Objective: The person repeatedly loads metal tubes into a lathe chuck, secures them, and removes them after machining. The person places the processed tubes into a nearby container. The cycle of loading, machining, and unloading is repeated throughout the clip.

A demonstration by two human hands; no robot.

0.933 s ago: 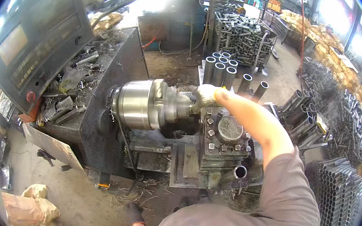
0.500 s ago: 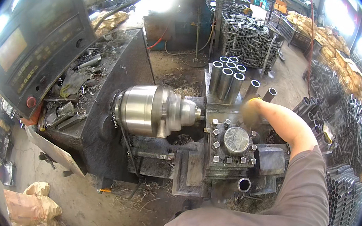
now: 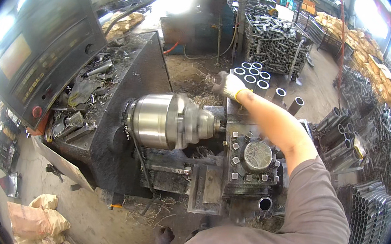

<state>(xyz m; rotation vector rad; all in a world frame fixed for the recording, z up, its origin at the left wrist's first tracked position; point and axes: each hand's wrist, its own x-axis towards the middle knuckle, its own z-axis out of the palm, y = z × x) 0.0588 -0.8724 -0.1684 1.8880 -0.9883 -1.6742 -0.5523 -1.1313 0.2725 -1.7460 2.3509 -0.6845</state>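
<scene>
r hand (image 3: 227, 85), white work glove, stretched out past the lathe, fingers curled round a short steel tube piece (image 3: 217, 79) — gripping it, held in the air just left of the cluster of upright steel tubes (image 3: 256, 76) standing on the bench behind the machine. l hand (image 3: 164, 238) low at frame bottom, dark glove, hanging by the body, touching nothing visible; can't tell if open or closed, too small and partly cut off.

lathe chuck (image 3: 169, 120) shiny, nose pointing right toward the square tool post (image 3: 255, 157) w/ its ring of bolts. can't tell if anything is seated in the chuck nose. open tube end (image 3: 265, 203) poking out below the tool post. control panel (image 3: 38, 49) far left, swarf and scrap in the tray (image 3: 81, 96) beside it. racks of more tubes (image 3: 369, 216) stacked at right.

step in hand, by the look of it: part handling at the tube cluster, piece in r hand btwn the stack and the chuck — picked or about to be set down, can't say which from this alone. next move prob calls for steady grip, clear arm path over the tool post bolts, and keeping sleeve and glove well off the chuck.
</scene>
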